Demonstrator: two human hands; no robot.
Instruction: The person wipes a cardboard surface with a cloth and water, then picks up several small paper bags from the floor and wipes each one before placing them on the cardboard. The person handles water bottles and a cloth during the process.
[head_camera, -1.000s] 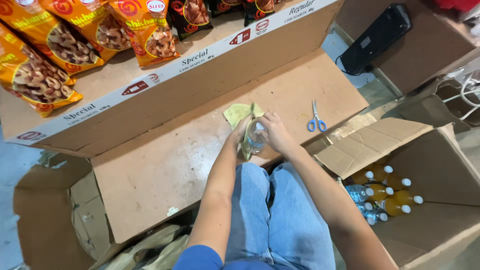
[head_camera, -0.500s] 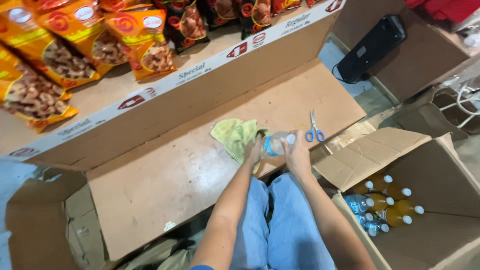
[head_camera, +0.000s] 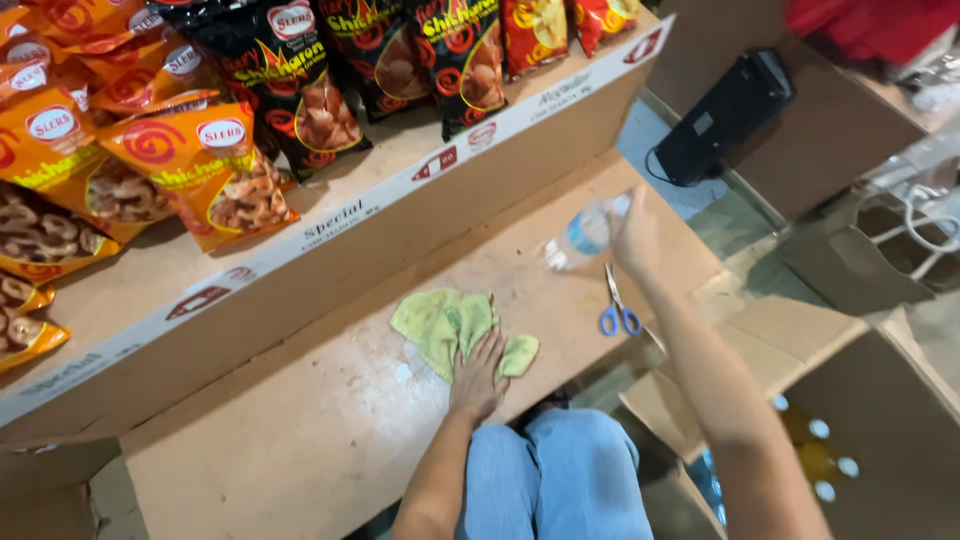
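My right hand (head_camera: 636, 232) is raised over the far right of the cardboard board (head_camera: 300, 440) and grips a small clear plastic bottle (head_camera: 580, 236) with a blue label, held tilted with its base toward the shelf. My left hand (head_camera: 477, 374) rests flat, fingers spread, on a crumpled yellow-green cloth (head_camera: 445, 321) lying on the board in front of my knees. Blue-handled scissors (head_camera: 617, 306) lie just below the right hand.
A cardboard display shelf (head_camera: 330, 225) above the board holds orange and black snack bags (head_camera: 215, 180). An open carton (head_camera: 890, 430) at the lower right holds capped bottles (head_camera: 820, 460). A black device (head_camera: 725, 115) with a cable sits at the upper right.
The right hand lifted the bottle up and away to the right, toward the shelf. The left hand let go of the bottle and pressed down on the cloth. The view shifted up.
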